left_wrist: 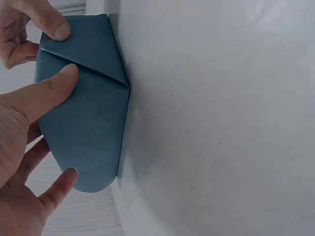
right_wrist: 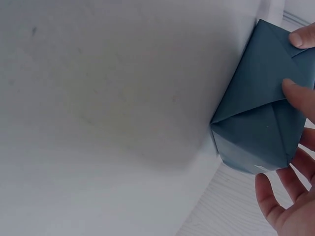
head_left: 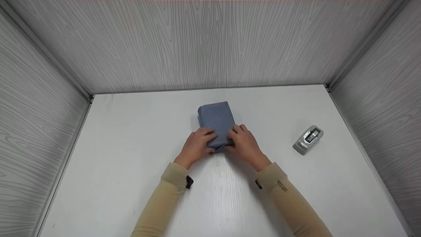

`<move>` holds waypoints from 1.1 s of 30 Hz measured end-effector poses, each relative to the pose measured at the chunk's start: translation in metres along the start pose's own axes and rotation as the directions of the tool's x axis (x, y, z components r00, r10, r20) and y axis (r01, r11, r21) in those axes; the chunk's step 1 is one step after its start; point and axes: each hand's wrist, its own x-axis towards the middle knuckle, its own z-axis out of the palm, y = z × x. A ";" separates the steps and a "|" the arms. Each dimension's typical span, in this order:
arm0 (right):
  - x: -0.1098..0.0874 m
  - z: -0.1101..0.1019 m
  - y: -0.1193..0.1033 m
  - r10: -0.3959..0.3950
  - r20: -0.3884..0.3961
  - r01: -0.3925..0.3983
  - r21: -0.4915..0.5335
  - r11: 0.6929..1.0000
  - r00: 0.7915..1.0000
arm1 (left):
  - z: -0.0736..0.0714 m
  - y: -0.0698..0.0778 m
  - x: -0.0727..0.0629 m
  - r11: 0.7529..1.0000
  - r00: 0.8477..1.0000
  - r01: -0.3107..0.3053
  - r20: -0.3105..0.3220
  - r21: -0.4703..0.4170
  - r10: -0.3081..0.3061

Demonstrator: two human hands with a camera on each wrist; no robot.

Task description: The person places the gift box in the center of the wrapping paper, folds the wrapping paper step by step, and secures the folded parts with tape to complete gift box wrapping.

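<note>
A package wrapped in blue paper (head_left: 217,118) lies on the white tabletop, and both hands are at its near end. My left hand (head_left: 196,144) grips the left near corner, fingers on top and thumb (left_wrist: 54,93) against the folded end face. At the right near corner my right hand (head_left: 245,144) holds the package the same way, its thumb (right_wrist: 300,96) pressing a folded flap. Diagonal creases cross the end face of the blue package (left_wrist: 88,123) in the left wrist view. What the paper covers is hidden.
To the right on the tabletop (head_left: 131,138) lies a small grey object (head_left: 308,140) with a dark slot, perhaps a tape dispenser. Wood-grained panels stand at the back (head_left: 197,46), left (head_left: 33,108) and right (head_left: 384,98).
</note>
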 end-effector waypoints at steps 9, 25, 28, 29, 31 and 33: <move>0.000 0.001 0.002 -0.010 -0.018 0.010 0.032 0.999 1.000 | 0.002 0.000 0.001 0.999 0.999 0.001 -0.039 0.036 0.001; 0.000 0.003 0.001 -0.036 -0.051 0.037 0.017 0.999 0.998 | 0.014 0.006 0.003 0.997 0.997 0.017 -0.074 0.073 -0.011; 0.000 0.002 0.001 -0.022 -0.053 0.023 0.021 1.000 0.998 | 0.016 0.008 0.004 0.999 0.997 0.008 -0.078 0.049 -0.004; 0.000 0.002 0.001 -0.016 -0.050 0.017 0.022 1.000 0.999 | 0.016 0.008 0.004 0.999 0.997 0.006 -0.078 0.037 -0.003; 0.000 0.002 0.001 -0.003 -0.042 0.004 0.021 1.000 0.999 | 0.016 0.009 0.004 1.000 0.997 0.003 -0.076 0.014 -0.002; 0.000 0.002 0.001 0.004 -0.036 -0.003 0.021 1.000 0.999 | 0.016 0.009 0.004 1.000 0.997 0.007 -0.075 0.008 -0.006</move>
